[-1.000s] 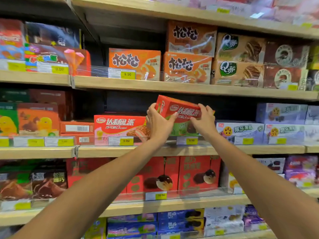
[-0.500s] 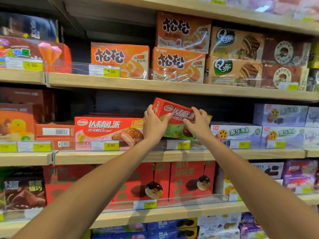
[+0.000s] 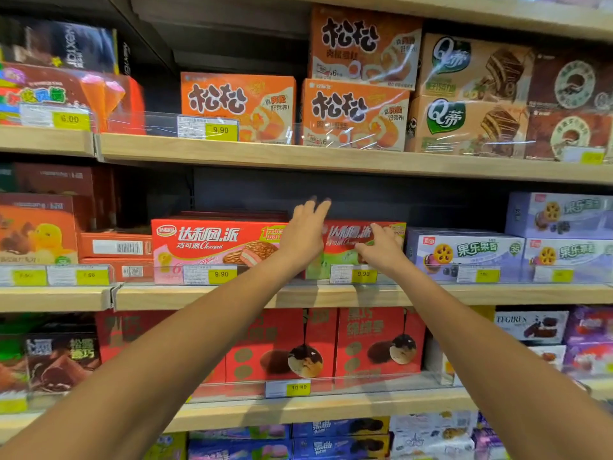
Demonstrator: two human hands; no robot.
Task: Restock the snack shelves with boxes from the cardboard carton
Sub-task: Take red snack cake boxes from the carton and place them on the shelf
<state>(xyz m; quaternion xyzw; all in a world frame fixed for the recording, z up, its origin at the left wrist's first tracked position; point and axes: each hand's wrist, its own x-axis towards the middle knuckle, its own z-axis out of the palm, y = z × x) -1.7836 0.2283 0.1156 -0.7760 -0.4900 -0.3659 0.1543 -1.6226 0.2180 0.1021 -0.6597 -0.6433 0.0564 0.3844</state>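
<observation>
A red and green snack box (image 3: 345, 240) stands on the middle wooden shelf (image 3: 331, 295), between a red and pink box of the same brand (image 3: 215, 249) and purple boxes (image 3: 464, 257). My left hand (image 3: 303, 234) lies flat against the box's left end with the fingers stretched up and apart. My right hand (image 3: 381, 249) rests on the box's front, fingers spread across it. Neither hand is wrapped around the box. The cardboard carton is out of view.
Orange boxes (image 3: 355, 114) and brown cake boxes (image 3: 464, 124) fill the shelf above. Red boxes (image 3: 378, 340) stand on the shelf below. Clear plastic rails with yellow price tags (image 3: 363, 274) run along each shelf front. A dark gap shows above the middle-shelf boxes.
The box was held tilted above the shelf in both hands; it now stands level on the shelf. Both hands have loosened their grip and lie flat against it.
</observation>
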